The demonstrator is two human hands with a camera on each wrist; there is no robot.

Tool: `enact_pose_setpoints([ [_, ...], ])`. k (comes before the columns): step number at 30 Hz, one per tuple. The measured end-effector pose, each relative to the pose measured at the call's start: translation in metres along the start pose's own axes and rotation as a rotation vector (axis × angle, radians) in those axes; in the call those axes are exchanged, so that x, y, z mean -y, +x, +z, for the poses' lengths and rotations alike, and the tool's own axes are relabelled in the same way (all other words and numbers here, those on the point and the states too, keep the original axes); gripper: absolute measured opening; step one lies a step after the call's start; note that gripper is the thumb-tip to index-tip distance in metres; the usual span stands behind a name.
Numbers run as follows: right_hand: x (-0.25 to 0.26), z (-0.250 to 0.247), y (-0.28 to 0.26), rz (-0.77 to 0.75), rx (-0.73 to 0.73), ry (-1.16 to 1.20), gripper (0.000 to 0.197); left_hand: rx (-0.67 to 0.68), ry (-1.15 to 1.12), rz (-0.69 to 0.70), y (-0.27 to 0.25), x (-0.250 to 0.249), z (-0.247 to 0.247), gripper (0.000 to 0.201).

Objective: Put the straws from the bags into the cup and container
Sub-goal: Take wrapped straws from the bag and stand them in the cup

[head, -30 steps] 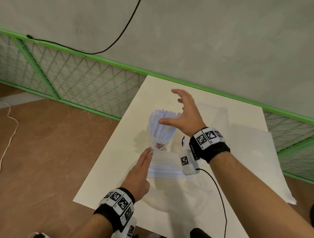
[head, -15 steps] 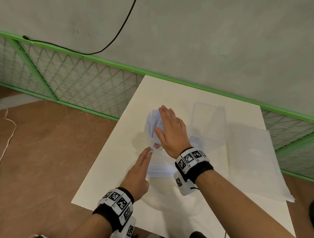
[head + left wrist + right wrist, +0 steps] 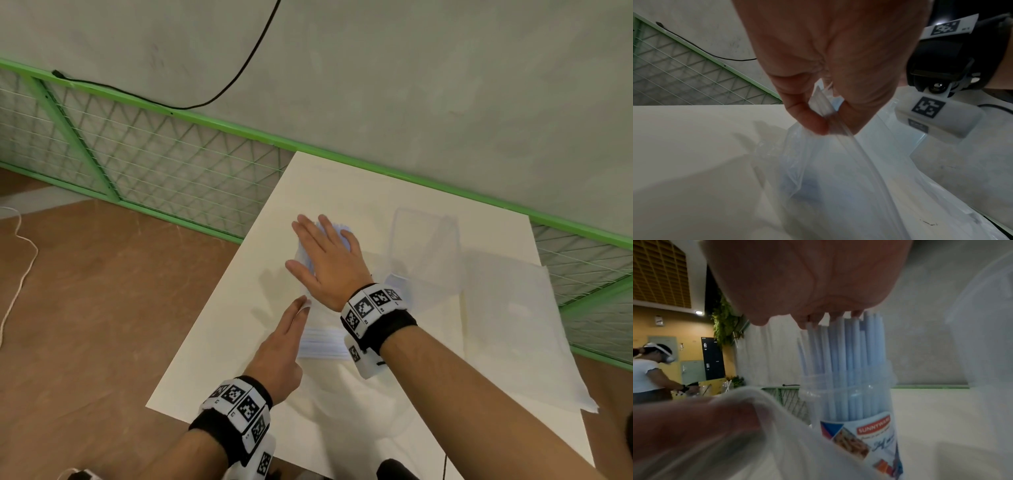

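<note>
A clear labelled cup (image 3: 851,399) stands on the white table (image 3: 376,192), full of upright pale blue straws (image 3: 849,356). My right hand (image 3: 323,255) lies flat and open on the straw tops; in the head view only a few straw ends (image 3: 339,228) show past its fingers. Just in front of the cup lies a clear zip bag (image 3: 323,342) with several white straws in it. My left hand (image 3: 296,315) pinches the bag's zip edge (image 3: 830,125) between thumb and fingers. A clear container (image 3: 424,240) stands to the right of the cup.
A flat empty clear bag (image 3: 513,325) lies on the table's right side, hanging over the edge. A green mesh fence (image 3: 154,164) and grey wall run behind the table. A person (image 3: 649,373) stands far off in the right wrist view.
My right hand came down and left from above the cup and now lies flat on the straw tops. The left hand has kept its hold on the bag.
</note>
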State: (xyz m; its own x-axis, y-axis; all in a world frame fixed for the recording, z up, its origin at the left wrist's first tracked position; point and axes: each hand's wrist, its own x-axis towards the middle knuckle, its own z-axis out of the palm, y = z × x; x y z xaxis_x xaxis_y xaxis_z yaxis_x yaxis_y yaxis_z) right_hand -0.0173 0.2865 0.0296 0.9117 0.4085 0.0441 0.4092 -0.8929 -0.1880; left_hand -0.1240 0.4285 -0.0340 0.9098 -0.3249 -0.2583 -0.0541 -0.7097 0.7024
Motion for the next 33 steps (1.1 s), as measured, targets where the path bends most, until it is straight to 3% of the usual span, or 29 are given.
enact_pose_setpoints([
  [5,-0.012,-0.011,-0.004,0.036,0.066,0.011,0.066,0.031,0.023,0.018,0.0,-0.001,-0.001,0.102],
  [10,-0.005,-0.034,-0.039,-0.085,-0.317,0.198,0.035,0.053,0.057,0.027,0.001,-0.004,0.0,0.105],
  [13,0.006,-0.032,-0.084,-0.177,-0.16,0.291,0.023,0.072,0.077,0.034,0.001,-0.009,0.001,0.104],
  [16,0.009,-0.003,-0.12,-0.079,0.206,0.334,0.026,0.095,0.057,0.066,0.001,-0.014,0.004,0.106],
  [18,0.003,0.028,-0.132,-0.007,0.324,0.303,0.038,0.112,0.045,0.069,0.001,-0.02,0.006,0.107],
  [25,-0.018,0.091,-0.105,0.266,0.424,0.149,0.076,0.138,0.006,0.12,-0.003,-0.037,0.013,0.106],
  [29,-0.024,0.109,-0.1,0.294,0.585,0.155,0.077,0.132,0.007,0.116,-0.006,-0.037,0.012,0.106],
  [33,-0.025,0.113,-0.105,0.292,0.569,0.144,0.066,0.118,0.018,0.112,-0.011,-0.038,0.01,0.104],
])
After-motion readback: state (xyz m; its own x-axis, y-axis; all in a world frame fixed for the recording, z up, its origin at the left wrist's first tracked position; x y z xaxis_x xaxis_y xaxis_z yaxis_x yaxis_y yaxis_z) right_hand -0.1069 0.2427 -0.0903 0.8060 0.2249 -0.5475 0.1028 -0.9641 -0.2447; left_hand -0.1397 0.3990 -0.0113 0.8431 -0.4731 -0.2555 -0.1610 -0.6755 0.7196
